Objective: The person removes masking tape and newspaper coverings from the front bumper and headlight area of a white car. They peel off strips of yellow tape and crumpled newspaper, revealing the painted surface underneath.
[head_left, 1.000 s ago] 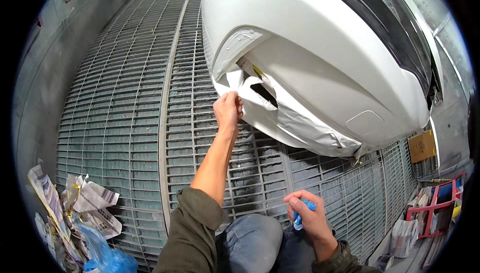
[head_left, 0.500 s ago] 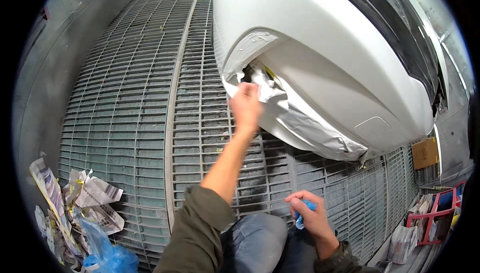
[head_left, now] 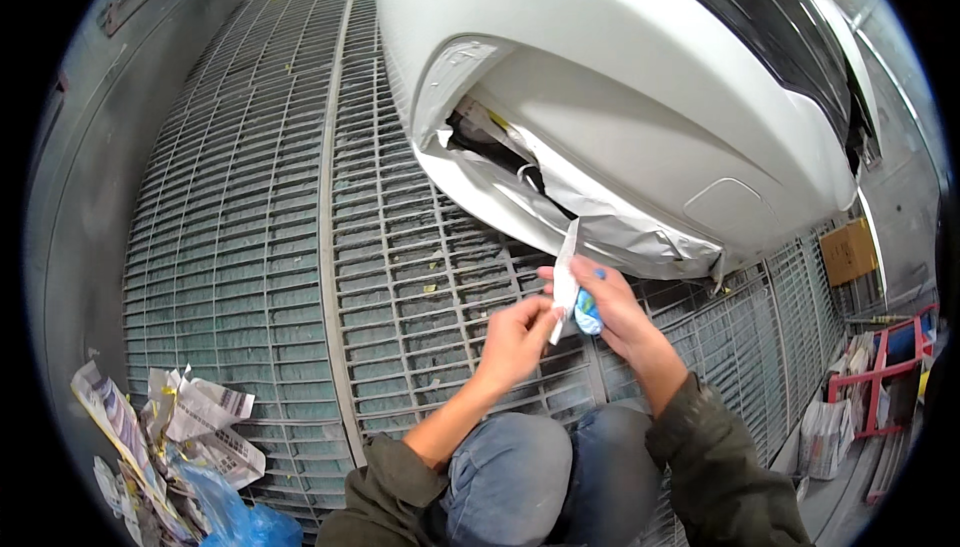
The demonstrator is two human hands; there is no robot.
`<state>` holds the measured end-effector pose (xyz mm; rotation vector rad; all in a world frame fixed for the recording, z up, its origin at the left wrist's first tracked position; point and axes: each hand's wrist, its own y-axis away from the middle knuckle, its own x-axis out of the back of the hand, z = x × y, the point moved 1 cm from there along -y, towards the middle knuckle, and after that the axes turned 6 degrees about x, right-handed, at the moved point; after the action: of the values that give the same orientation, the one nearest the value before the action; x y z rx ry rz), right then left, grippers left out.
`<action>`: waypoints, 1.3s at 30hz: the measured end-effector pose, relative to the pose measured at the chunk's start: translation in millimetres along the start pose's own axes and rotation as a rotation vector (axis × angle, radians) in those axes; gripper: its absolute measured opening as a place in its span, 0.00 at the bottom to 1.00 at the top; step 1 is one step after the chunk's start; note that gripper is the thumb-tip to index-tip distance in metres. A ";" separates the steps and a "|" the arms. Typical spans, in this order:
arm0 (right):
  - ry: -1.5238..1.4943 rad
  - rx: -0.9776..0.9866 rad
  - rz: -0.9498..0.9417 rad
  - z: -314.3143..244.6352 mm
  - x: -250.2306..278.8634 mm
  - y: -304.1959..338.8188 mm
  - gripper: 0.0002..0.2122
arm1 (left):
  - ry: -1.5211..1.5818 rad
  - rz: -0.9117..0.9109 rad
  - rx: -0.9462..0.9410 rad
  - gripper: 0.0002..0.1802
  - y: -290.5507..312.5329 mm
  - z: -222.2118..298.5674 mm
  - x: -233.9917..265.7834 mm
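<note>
Pinching wht strip (head_left: 565,277) over grating (head_left: 250,297), L hand (head_left: 512,343) was closed | R hand (head_left: 619,313) gripped blue wad (head_left: 588,317) | wht bumper (head_left: 620,137) stood ahead | paper scraps (head_left: 203,415), blue bag (head_left: 245,524) lay L | red rack (head_left: 858,380) stood w/ papers (head_left: 825,439)

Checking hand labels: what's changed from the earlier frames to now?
Left hand, now pinching a white strip, drew back and right from the torn masking on the bumper; the gap there is longer. Right hand moved forward, still gripping the blue wad. Crumpled newspaper and cardboard box stayed put.
</note>
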<state>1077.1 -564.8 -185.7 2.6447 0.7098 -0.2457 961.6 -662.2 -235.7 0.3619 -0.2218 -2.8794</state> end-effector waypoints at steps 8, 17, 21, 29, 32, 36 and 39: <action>0.031 0.070 0.110 -7.2 27.5 79.0 0.10 | 0.020 0.081 0.010 0.15 -43.2 13.6 52.3; -0.286 0.237 0.413 -4.2 83.2 259.1 0.11 | -0.553 0.334 -0.547 0.16 -114.1 33.1 38.2; -0.159 0.004 0.585 12.5 131.5 311.8 0.11 | -0.471 0.239 -0.259 0.14 -113.2 31.3 20.4; 0.093 -0.176 0.655 60.8 188.1 366.6 0.19 | -0.431 -0.165 -0.144 0.17 -93.1 17.9 -78.2; 0.114 -0.189 0.642 74.9 192.9 352.9 0.18 | -0.191 -0.202 0.076 0.21 -93.5 16.5 -119.9; 0.026 -0.137 0.608 94.6 190.9 332.2 0.15 | 0.063 -0.194 0.239 0.20 -99.7 14.5 -148.8; 0.005 -0.072 0.575 108.7 196.6 325.7 0.15 | 0.141 -0.138 0.324 0.16 -104.5 12.6 -163.1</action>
<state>1404.9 -781.5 -231.1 2.6468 -0.0574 -0.0484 1090.4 -520.1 -205.4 0.6594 -0.6655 -2.9327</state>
